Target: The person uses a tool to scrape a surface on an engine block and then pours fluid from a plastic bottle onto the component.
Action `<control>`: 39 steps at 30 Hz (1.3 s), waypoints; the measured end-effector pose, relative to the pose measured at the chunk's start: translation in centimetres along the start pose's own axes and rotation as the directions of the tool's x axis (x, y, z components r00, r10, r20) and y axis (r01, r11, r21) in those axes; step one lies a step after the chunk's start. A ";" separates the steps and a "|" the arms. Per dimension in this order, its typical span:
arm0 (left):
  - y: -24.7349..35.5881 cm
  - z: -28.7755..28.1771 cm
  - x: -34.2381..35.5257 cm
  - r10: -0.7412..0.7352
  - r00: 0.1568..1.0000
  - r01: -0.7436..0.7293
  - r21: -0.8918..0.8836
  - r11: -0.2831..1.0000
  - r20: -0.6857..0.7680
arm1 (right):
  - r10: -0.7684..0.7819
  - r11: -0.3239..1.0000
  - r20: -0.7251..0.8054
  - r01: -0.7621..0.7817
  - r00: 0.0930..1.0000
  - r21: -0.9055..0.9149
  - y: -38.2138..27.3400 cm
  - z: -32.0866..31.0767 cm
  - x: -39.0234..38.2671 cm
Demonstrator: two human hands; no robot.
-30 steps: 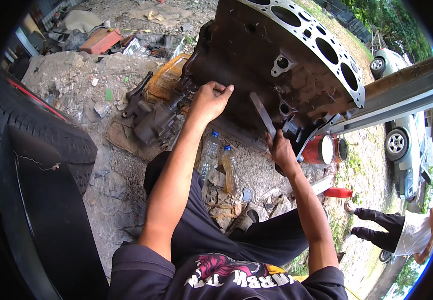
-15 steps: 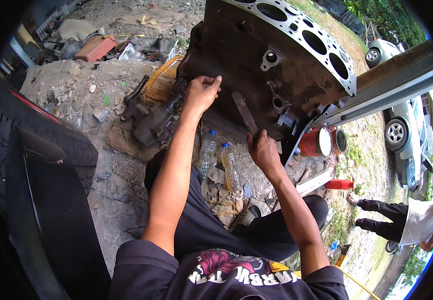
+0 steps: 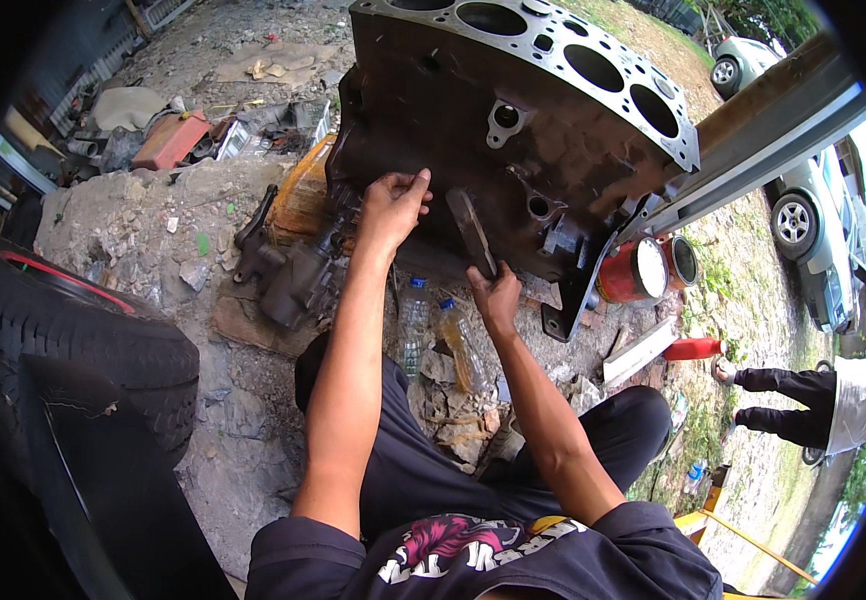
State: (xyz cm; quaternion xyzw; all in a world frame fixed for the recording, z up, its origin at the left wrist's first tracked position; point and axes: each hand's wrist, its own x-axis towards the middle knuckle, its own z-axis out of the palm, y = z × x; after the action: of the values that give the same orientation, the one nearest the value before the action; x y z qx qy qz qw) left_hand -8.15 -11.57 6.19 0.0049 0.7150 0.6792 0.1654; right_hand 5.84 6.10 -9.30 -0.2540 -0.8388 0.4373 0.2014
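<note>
A dark brown engine block (image 3: 423,125), with big round bores in its pale top face, stands tilted in front of me. My right hand (image 3: 498,298) grips the lower end of a flat metal scraper (image 3: 470,225). Its long, worn blade points up and to the left against the block's side wall. To the left, my left hand (image 3: 393,212) is held close to the same wall, fingers curled and thumb raised. Whether anything small sits in those fingers cannot be made out.
Below the block lie a clear bottle (image 3: 414,315) and a bottle of yellowish liquid (image 3: 461,345). Red cans (image 3: 621,275) stand at its right, beside a metal beam (image 3: 763,165). A tyre (image 3: 103,350) is at left. A person (image 3: 793,400) stands far right.
The whole view has shifted, so the block appears farther left. My right hand and the scraper have moved left in the picture with it. Both hands keep much the same pose.
</note>
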 end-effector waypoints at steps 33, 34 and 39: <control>0.1 1.8 -0.1 -0.025 0.998 0.022 0.065 0.998 0.053 | 0.348 0.903 -0.122 -0.368 0.929 -0.222 9.4 -0.7 -6.1; 0.0 1.7 0.0 -0.038 0.998 0.034 0.080 0.996 0.053 | 0.337 0.910 -0.080 -0.346 0.938 -0.230 9.0 -1.1 -5.7; -0.2 2.7 0.3 -0.040 0.994 0.033 0.070 0.997 0.100 | 0.257 0.966 -0.085 -0.254 0.963 0.045 7.8 -2.0 -2.7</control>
State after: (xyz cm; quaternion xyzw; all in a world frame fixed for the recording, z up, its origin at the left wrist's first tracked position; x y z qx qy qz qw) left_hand -7.75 -8.94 5.84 0.0320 0.7286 0.6500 0.2137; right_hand 11.09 9.55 -15.10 -0.3764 -0.7817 0.4616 0.1851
